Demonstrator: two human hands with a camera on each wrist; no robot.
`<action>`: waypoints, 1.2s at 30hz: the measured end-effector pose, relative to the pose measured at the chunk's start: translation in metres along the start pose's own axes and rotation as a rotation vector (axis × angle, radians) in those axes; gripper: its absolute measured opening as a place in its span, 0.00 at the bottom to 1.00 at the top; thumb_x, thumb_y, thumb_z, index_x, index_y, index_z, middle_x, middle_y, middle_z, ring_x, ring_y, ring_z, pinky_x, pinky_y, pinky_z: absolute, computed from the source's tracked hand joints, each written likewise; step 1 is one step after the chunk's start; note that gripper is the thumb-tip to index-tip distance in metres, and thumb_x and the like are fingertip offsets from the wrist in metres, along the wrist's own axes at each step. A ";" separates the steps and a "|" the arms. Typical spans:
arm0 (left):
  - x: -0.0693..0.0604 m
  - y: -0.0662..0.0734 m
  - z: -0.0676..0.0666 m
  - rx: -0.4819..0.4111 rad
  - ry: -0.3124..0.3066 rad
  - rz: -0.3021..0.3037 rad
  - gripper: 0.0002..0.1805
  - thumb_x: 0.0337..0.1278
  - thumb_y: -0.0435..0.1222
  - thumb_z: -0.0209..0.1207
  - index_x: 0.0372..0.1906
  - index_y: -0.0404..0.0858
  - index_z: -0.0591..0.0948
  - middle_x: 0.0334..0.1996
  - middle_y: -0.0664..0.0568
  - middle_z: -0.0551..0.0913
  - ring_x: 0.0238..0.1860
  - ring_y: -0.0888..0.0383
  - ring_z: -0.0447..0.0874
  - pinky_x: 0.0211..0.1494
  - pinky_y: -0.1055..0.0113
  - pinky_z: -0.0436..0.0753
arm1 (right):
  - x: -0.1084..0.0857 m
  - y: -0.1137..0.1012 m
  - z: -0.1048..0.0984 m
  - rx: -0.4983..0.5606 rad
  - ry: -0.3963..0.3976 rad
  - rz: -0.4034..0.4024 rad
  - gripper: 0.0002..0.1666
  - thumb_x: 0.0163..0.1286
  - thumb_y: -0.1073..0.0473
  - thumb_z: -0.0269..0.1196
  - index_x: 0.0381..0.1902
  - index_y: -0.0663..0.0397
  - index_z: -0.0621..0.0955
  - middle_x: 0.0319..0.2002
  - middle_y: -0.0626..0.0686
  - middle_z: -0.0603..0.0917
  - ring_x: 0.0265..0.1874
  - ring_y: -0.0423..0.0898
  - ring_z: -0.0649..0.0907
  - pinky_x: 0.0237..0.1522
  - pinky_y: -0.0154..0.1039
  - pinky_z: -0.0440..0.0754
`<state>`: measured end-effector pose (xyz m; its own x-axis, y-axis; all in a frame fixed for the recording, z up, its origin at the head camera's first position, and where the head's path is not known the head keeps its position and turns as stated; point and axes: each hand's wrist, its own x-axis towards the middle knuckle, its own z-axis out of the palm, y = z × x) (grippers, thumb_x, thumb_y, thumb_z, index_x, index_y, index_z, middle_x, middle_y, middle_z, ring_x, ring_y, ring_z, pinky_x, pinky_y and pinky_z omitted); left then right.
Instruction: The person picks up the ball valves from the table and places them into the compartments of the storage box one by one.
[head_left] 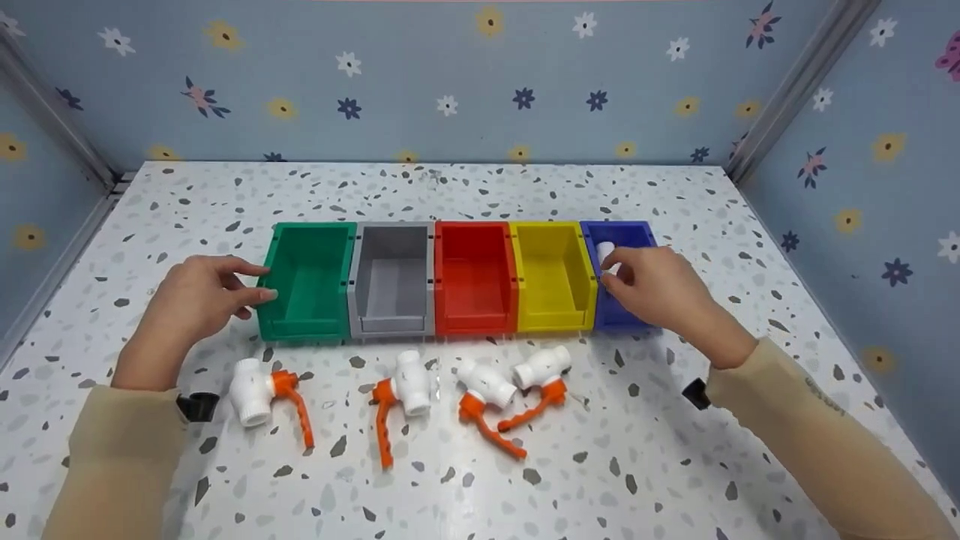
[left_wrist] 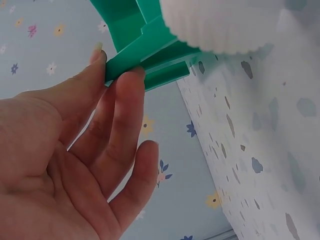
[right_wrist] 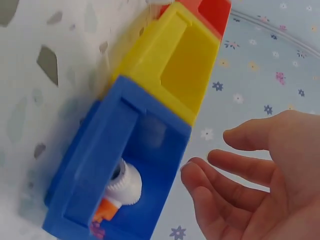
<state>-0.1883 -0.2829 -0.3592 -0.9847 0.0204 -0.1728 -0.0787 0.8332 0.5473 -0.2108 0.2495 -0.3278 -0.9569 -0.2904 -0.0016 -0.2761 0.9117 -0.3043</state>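
At the left end of a joined row of bins, my left hand (head_left: 196,294) pinches the side rim of the green bin (head_left: 306,328) between thumb and fingers, plain in the left wrist view. My right hand (head_left: 661,283) is over the blue bin (head_left: 626,231) at the right end. Inside that bin lies a white ball valve (right_wrist: 127,187) with an orange part; the right wrist view has the fingers apart from it, loosely bent and holding nothing. In the head view the right hand hides most of this valve.
Between the end bins stand a grey bin (head_left: 392,325), a red bin (head_left: 475,322) and a yellow bin (head_left: 553,321). Several white valves with orange handles lie in front, including a left one (head_left: 251,391) and a right one (head_left: 541,366). Flowered panels (head_left: 450,75) enclose the speckled table (head_left: 435,191).
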 end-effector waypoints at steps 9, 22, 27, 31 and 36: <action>0.000 -0.003 0.003 -0.022 -0.023 -0.034 0.32 0.65 0.50 0.63 0.68 0.37 0.74 0.46 0.37 0.84 0.42 0.43 0.86 0.38 0.55 0.73 | -0.024 -0.024 0.024 -0.022 0.029 -0.149 0.10 0.70 0.56 0.64 0.44 0.54 0.86 0.27 0.47 0.81 0.24 0.44 0.76 0.29 0.39 0.76; 0.000 -0.003 0.001 -0.021 -0.023 -0.043 0.34 0.65 0.51 0.63 0.69 0.37 0.73 0.47 0.35 0.84 0.42 0.42 0.85 0.39 0.54 0.75 | -0.053 -0.050 0.048 -0.085 -0.049 -0.252 0.12 0.68 0.52 0.67 0.46 0.49 0.86 0.27 0.42 0.83 0.24 0.40 0.80 0.28 0.36 0.79; 0.001 -0.002 0.001 -0.025 -0.030 -0.043 0.34 0.65 0.51 0.63 0.69 0.37 0.72 0.47 0.35 0.84 0.43 0.42 0.85 0.40 0.53 0.74 | -0.058 -0.053 0.056 -0.068 -0.059 -0.278 0.11 0.69 0.52 0.65 0.47 0.47 0.84 0.24 0.42 0.81 0.18 0.37 0.76 0.22 0.33 0.75; 0.001 -0.001 0.000 -0.021 -0.033 -0.039 0.34 0.65 0.51 0.63 0.69 0.37 0.72 0.47 0.36 0.84 0.43 0.42 0.85 0.40 0.53 0.75 | -0.060 -0.055 0.060 -0.052 -0.096 -0.270 0.16 0.68 0.52 0.66 0.53 0.47 0.81 0.23 0.41 0.80 0.18 0.37 0.75 0.21 0.32 0.74; 0.001 -0.001 0.000 -0.013 -0.037 -0.045 0.33 0.65 0.51 0.62 0.69 0.38 0.73 0.46 0.36 0.85 0.43 0.43 0.85 0.40 0.53 0.75 | -0.060 -0.060 0.061 -0.040 -0.130 -0.260 0.19 0.67 0.52 0.67 0.55 0.48 0.82 0.22 0.40 0.78 0.19 0.37 0.75 0.23 0.33 0.75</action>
<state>-0.1887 -0.2841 -0.3601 -0.9738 0.0034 -0.2273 -0.1253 0.8263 0.5491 -0.1315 0.1946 -0.3680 -0.8347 -0.5484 -0.0513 -0.5164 0.8116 -0.2731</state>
